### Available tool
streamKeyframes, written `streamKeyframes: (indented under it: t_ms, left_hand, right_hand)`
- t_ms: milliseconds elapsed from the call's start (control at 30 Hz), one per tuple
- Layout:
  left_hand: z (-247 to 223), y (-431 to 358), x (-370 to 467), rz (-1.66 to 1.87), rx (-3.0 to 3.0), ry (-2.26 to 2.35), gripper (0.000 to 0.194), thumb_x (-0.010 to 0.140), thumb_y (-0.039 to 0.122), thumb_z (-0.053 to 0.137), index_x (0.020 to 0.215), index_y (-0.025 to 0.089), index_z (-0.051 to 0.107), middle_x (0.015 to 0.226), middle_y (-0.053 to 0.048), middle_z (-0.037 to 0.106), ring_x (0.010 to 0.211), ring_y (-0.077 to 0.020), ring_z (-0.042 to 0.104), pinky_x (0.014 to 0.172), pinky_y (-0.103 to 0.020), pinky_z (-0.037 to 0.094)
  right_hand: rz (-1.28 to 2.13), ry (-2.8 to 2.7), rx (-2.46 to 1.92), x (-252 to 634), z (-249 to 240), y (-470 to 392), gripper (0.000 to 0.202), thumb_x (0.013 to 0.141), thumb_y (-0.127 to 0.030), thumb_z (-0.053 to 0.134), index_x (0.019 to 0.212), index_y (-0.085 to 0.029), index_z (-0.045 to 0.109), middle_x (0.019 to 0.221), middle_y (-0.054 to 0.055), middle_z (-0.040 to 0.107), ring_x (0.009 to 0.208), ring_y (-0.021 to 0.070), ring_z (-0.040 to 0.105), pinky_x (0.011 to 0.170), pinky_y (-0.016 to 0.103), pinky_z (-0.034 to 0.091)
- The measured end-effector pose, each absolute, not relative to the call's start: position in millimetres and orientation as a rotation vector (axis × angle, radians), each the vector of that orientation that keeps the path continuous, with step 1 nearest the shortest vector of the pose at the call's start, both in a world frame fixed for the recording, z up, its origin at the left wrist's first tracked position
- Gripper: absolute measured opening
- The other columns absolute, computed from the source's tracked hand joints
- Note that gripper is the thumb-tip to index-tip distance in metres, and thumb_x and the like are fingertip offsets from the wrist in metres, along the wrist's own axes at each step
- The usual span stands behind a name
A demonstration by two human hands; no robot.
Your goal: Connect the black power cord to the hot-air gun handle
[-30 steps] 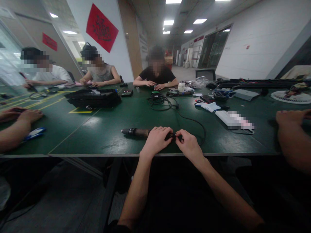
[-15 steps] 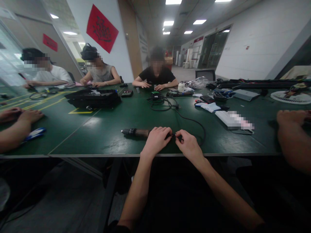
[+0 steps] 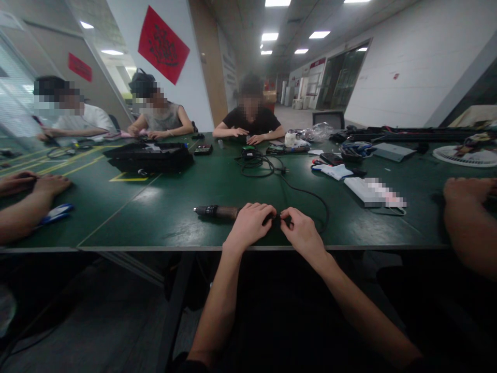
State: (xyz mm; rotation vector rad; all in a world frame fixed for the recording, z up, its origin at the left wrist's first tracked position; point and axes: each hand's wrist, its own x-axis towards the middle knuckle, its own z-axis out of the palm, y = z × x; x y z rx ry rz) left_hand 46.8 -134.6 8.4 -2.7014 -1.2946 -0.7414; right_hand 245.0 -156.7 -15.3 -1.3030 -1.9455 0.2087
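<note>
An electric screwdriver (image 3: 221, 211) lies on the green table near its front edge, its metal tip pointing left. My left hand (image 3: 252, 221) is wrapped over its rear end, and the fingers hide that part. Just to the right, my right hand (image 3: 301, 228) pinches the end of a black cable (image 3: 325, 202). The two hands sit close together with a small dark gap between the fingertips. From the right hand the cable curves up and back across the table to a black adapter (image 3: 248, 152). Whether the cable end touches the screwdriver I cannot tell.
A black tray (image 3: 151, 158) stands at the back left. White-and-blue gloves (image 3: 333, 171), a white packet (image 3: 363, 191) and a white fan grille (image 3: 466, 155) lie to the right. Co-workers sit opposite; other people's arms (image 3: 34, 204) rest on the table at both sides.
My hands stay almost in place; a slightly wider gap shows between the fingertips. The person opposite has shifted their hands a little.
</note>
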Motion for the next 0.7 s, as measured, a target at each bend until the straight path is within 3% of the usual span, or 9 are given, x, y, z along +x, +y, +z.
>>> streamKeyframes:
  t_ms: [167, 333, 500, 700]
  left_hand:
    - [8.5, -135.3, 47.0, -0.747, -2.649, -1.355, 0.013, 0.097, 0.031, 0.067, 0.107, 0.026, 0.061, 0.102, 0.0, 0.072, 0.102, -0.0224, 0.066, 0.091, -0.04, 0.044]
    - [9.2, -135.5, 46.5, -0.748, -2.7, -1.287, 0.013, 0.097, 0.023, 0.065, 0.109, 0.027, 0.061, 0.107, 0.001, 0.073, 0.104, -0.0209, 0.065, 0.093, -0.039, 0.043]
    - [7.7, -134.1, 47.5, -0.739, -2.631, -1.353, 0.012, 0.098, 0.031, 0.067, 0.106, 0.026, 0.06, 0.101, 0.0, 0.072, 0.102, -0.0227, 0.065, 0.091, -0.039, 0.044]
    - [10.2, -135.5, 46.9, -0.725, -2.687, -1.324, 0.01, 0.097, 0.026, 0.065, 0.107, 0.027, 0.061, 0.105, 0.0, 0.072, 0.104, -0.0217, 0.065, 0.093, -0.039, 0.044]
  right_hand:
    - [0.206, -1.944, -1.298, 245.1, -15.1, -156.9, 0.012, 0.094, -0.017, 0.056, 0.102, -0.024, 0.063, 0.105, 0.005, 0.071, 0.083, 0.0194, 0.066, 0.079, 0.032, 0.051]
    - [0.212, -1.946, -1.309, 244.9, -15.5, -156.6, 0.012, 0.094, -0.018, 0.055, 0.102, -0.023, 0.063, 0.106, 0.006, 0.071, 0.081, 0.019, 0.066, 0.077, 0.032, 0.051]
    - [0.201, -1.945, -1.308, 244.7, -14.7, -157.2, 0.012, 0.093, -0.017, 0.056, 0.101, -0.024, 0.063, 0.105, 0.006, 0.072, 0.088, 0.0202, 0.068, 0.081, 0.032, 0.051]
    - [0.219, -1.94, -1.315, 244.9, -14.1, -157.4, 0.013, 0.092, -0.017, 0.057, 0.101, -0.024, 0.063, 0.106, 0.006, 0.072, 0.088, 0.0207, 0.068, 0.079, 0.033, 0.052]
